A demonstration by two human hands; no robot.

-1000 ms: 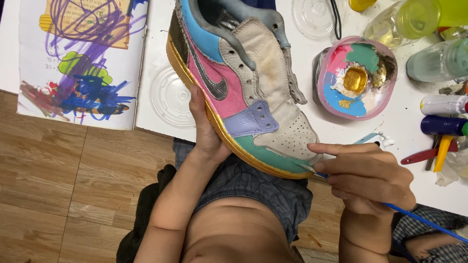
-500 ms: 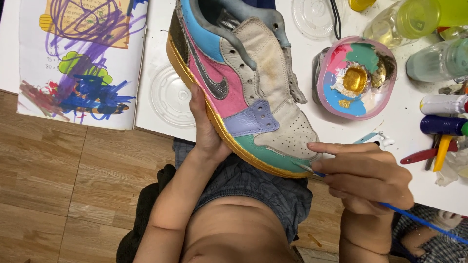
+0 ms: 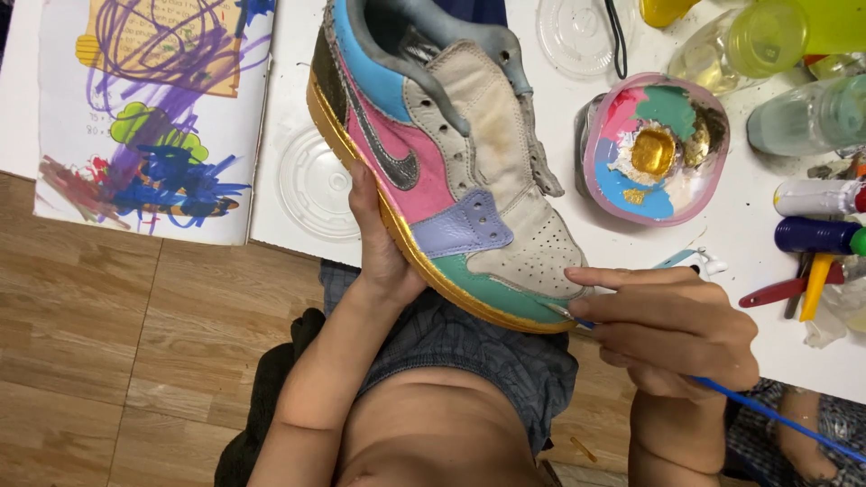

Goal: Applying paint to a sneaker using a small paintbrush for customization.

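1. Head view, looking down: left hand (image 3: pixel 383 248) cupped under the sole of a sneaker (image 3: pixel 442 158), palm against the gold edge, fingers wrapped out of sight beneath.
2. Sneaker held tilted above the lap, heel toward the bench (image 3: pixel 767 261), toe toward the right hand (image 3: pixel 672 329); panels in blue, pink, lilac, teal and off-white, with a grey curved stripe on the side.
3. Right hand pinched shut on a thin paintbrush (image 3: pixel 767 417), fingers pressed together around the blue handle, handle running down and to the right.
4. Brush tip meeting the gold sole edge just under the toe of the sneaker.
5. Round pink-rimmed paint dish (image 3: pixel 654 149) on the white bench beyond the toe, holding patches of gold, green, blue, pink and white.
6. Paint tubes (image 3: pixel 816 234), one white and one dark blue, lying at the right edge of the bench, near red and yellow tools.
7. Clear bottles (image 3: pixel 807 113) at the top right, one with a yellow-green cap.
8. Clear plastic lid (image 3: pixel 316 185) lying flat on the bench left of the sneaker, partly behind the left hand; another lid (image 3: pixel 577 32) near the top.
9. Scribbled drawing (image 3: pixel 153 113) in purple, blue, green and orange at the far left, hanging over the wooden floor (image 3: pixel 108 343).
10. Dark shorts (image 3: pixel 469 347) beneath the sneaker.
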